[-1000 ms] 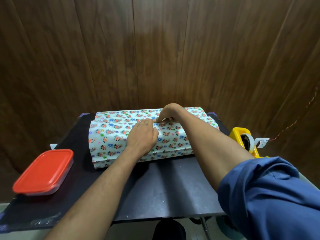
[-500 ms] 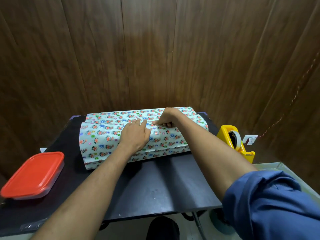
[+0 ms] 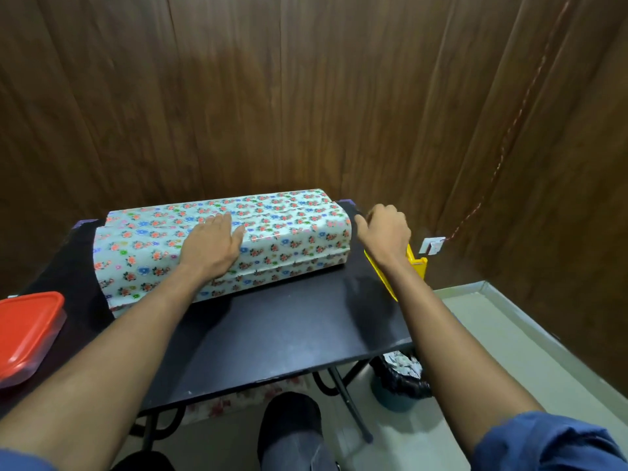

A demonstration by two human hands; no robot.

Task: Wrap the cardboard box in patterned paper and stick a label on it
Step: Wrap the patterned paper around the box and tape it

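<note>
Glossy floral paper (image 3: 289, 232) (creased) under flat left hand (image 3: 212, 244) on table (image 3: 289, 321)

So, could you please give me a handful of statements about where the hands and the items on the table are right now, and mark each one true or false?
1. The left hand lies flat on the patterned paper over the box. True.
2. The right hand presses on top of the paper. False: it is off the box's right end, over the yellow tape dispenser, fingers curled; whether it grips anything cannot be told.
3. The red-lidded container sits at the table's left edge. True.
4. The container rests on the wrapped box. False: it stands apart, on the black table.
5. The dispenser is left of the box. False: it is on the right.
</note>
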